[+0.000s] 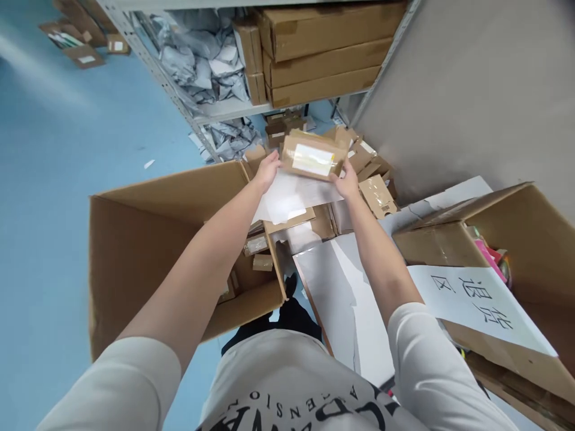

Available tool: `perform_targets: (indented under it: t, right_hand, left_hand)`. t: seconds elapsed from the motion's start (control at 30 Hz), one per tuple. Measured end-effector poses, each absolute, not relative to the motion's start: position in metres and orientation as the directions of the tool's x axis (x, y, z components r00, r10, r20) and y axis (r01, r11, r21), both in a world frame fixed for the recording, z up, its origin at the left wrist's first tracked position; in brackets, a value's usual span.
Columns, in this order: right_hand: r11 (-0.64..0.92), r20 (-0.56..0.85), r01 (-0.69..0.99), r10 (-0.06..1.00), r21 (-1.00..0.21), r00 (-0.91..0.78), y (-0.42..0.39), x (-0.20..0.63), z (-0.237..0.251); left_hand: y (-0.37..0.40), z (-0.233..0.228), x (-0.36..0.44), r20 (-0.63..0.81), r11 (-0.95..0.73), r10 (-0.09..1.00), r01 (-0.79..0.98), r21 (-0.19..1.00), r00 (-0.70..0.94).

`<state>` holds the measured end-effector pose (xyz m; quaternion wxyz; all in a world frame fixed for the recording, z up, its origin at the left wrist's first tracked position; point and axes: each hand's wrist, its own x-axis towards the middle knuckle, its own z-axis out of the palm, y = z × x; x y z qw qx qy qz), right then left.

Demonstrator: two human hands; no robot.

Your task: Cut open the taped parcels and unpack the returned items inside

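In the head view a small taped cardboard box (290, 143) with a white label (313, 159) is held up in front of me, its outline a little blurred. My left hand (268, 170) grips its left end, and my right hand (347, 181) is closed around its lower right corner. Just below the box is a white sheet-like surface (290, 194). More small cartons (376, 196) lie in a pile beyond my right hand. Under my left forearm stands a big open carton (148, 224) with several small boxes (263, 262) inside.
A metal shelf (233, 109) behind holds grey mailing bags (197, 57) and long brown cartons (330, 57). At the right stands another open carton (431, 244) with a handwritten paper sign (480, 302). A white-topped surface (335, 287) lies between the cartons. Boxes (85, 57) sit on the blue floor.
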<state>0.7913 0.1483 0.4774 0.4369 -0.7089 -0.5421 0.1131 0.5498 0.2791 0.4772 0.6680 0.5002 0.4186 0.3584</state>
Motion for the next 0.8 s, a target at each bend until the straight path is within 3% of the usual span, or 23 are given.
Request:
perform_targets:
  t: [0.13, 0.3, 0.5, 0.8]
  right_hand:
    - [-0.02, 0.389, 0.738, 0.84, -0.674, 0.379, 0.153, 0.793, 0.474]
    - [0.061, 0.48, 0.747, 0.8, -0.662, 0.36, 0.142, 0.74, 0.466]
    - [0.197, 0.407, 0.651, 0.894, -0.733, 0.188, 0.136, 0.632, 0.459]
    - [0.254, 0.382, 0.63, 0.921, -0.734, 0.073, 0.126, 0.516, 0.436]
  left_hand:
    - [0.288, 0.46, 0.521, -0.164, 0.211, 0.922, -0.098, 0.973, 0.351]
    - [0.258, 0.437, 0.427, -0.087, 0.097, 0.977, -0.04, 0.994, 0.196]
    - [0.192, 0.429, 0.294, -0.165, 0.169, 0.974, 0.016, 0.985, -0.154]
    - [0.121, 0.418, 0.166, -0.236, 0.259, 0.885, 0.003, 0.966, -0.402]
